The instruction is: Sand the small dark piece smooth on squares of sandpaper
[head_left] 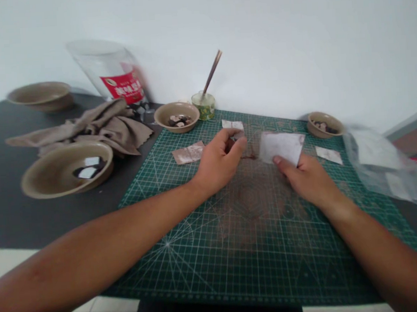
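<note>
The right hand had its grip closed on a white sheet, thumb on the near face, and held it tilted above a green gridded cutting mat. To the sheet's left, the left hand was raised over the mat, fingers curled and thumb close to the index finger. A greyish patch showed at its fingertips; whether this grip was closed on a small piece or only stained could not be told.

Brown smudges marked the middle of the mat. A creased, stained slip lay left of the left hand, a small white slip beyond it, and another pale slip right of the sheet.

A bowl of dark and light pieces stood at the mat's far left corner, beside a green patterned cup holding thin sticks. A similar small bowl stood far right, near a clear plastic bag. On the dark surface to the left were a large bowl with dark and white pieces, a crumpled brown cloth, another bowl and a clear jar with a red label.
</note>
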`<state>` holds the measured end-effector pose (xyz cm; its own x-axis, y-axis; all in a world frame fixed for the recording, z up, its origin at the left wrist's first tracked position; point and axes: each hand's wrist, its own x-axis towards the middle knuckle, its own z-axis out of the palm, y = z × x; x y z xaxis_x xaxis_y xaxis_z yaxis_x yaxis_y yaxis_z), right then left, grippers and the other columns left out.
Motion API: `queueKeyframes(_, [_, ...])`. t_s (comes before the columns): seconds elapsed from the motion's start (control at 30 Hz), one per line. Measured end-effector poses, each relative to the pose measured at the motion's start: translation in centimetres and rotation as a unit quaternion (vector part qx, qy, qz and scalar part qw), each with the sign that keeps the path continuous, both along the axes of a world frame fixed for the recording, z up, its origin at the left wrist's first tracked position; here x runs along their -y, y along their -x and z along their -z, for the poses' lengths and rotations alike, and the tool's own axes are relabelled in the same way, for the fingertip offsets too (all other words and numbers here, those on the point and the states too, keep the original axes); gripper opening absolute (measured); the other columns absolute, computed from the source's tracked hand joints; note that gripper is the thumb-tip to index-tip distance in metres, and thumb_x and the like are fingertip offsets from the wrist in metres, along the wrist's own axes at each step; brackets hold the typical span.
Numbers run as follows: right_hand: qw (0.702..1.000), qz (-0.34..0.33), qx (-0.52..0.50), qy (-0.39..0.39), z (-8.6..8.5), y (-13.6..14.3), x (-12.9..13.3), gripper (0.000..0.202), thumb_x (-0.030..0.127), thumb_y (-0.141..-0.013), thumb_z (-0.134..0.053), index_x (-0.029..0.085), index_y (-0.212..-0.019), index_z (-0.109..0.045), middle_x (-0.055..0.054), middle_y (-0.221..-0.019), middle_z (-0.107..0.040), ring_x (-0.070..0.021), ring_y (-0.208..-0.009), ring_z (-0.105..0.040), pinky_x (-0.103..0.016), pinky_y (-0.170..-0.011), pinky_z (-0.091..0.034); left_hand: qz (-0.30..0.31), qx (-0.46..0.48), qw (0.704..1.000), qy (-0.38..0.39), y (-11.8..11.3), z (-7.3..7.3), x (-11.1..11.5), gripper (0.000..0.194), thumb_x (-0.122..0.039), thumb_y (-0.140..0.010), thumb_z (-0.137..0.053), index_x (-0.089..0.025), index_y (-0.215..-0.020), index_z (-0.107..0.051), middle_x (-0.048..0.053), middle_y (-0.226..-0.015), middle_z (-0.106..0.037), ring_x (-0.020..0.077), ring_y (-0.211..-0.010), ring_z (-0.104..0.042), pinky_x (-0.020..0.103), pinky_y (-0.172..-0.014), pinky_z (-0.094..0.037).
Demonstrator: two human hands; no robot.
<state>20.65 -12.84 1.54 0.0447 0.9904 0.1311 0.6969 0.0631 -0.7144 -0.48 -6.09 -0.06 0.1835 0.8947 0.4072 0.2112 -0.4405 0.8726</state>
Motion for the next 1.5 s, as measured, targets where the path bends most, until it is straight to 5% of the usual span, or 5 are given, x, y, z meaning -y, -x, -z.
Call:
queueKeyframes(0.4, [0.971,-0.007,-0.197,0.135,-1.5,0.3,-5.6,0.035,0.044,-0.084,-0.067,0.019,-0.064,-0.053,0.003,-0.053,-0.052,-0.0096,-0.045,-0.043,-0.025,-0.045,-0.032,0.263,-0.216,0.908,-0.244,0.1,-0.1,1.9,0.024,-0.036,-0.092,-0.059,-0.017,-0.104,-0.068,0.0,-0.077,-0.072,0.015,-0.073,-0.066,0.031,-0.079,-0.046])
queueKeyframes(0.73, [0.996,0.003,0.071,0.06,-3.0,3.6,-12.4,0.048,0.061,-0.092,-0.055,0.014,-0.097,-0.064,-0.015,-0.08,-0.071,-0.0233,-0.068,-0.065,-0.033,-0.061,-0.047,0.326,-0.227,0.877,-0.269,0.1,0.1,1.8,0.02,-0.033,-0.09,-0.058,-0.017,-0.099,-0.068,0.002,-0.077,-0.072,0.0172,-0.072,-0.067,0.032,-0.073,-0.047])
queueKeyframes(1.0, [0.922,-0.277,0.262,-0.063,-2.2,9.4,-11.9,0.038,0.051,-0.096,-0.059,0.017,-0.111,-0.066,-0.012,-0.112,-0.068,-0.0246,-0.099,-0.065,-0.039,-0.09,-0.05,0.359,-0.244,0.845,-0.313,-0.3,0.4,2.8,0.02,-0.036,-0.086,-0.061,-0.018,-0.086,-0.069,0.004,-0.073,-0.07,0.0183,-0.067,-0.064,0.033,-0.063,-0.047])
queueKeyframes(1.27, [0.938,-0.271,0.209,-0.057,-1.0,13.4,-11.4,0.035,0.037,-0.098,-0.061,0.018,-0.127,-0.06,-0.011,-0.129,-0.061,-0.0233,-0.108,-0.064,-0.045,-0.09,-0.057,0.37,-0.232,0.838,-0.327,-0.3,0.4,3.0,0.015,-0.033,-0.082,-0.064,-0.019,-0.078,-0.066,0.002,-0.066,-0.067,0.0166,-0.059,-0.061,0.031,-0.056,-0.046])
queueKeyframes(1.5, [0.967,-0.225,0.1,-0.066,-2.1,8.6,-7.5,0.018,0.029,-0.098,-0.052,0.021,-0.113,-0.059,-0.005,-0.097,-0.069,-0.017,-0.081,-0.062,-0.03,-0.07,-0.051,0.363,-0.214,0.849,-0.319,-0.2,0.1,3.1,0.017,-0.034,-0.088,-0.06,-0.019,-0.089,-0.068,0.003,-0.072,-0.069,0.0162,-0.064,-0.063,0.03,-0.061,-0.048])
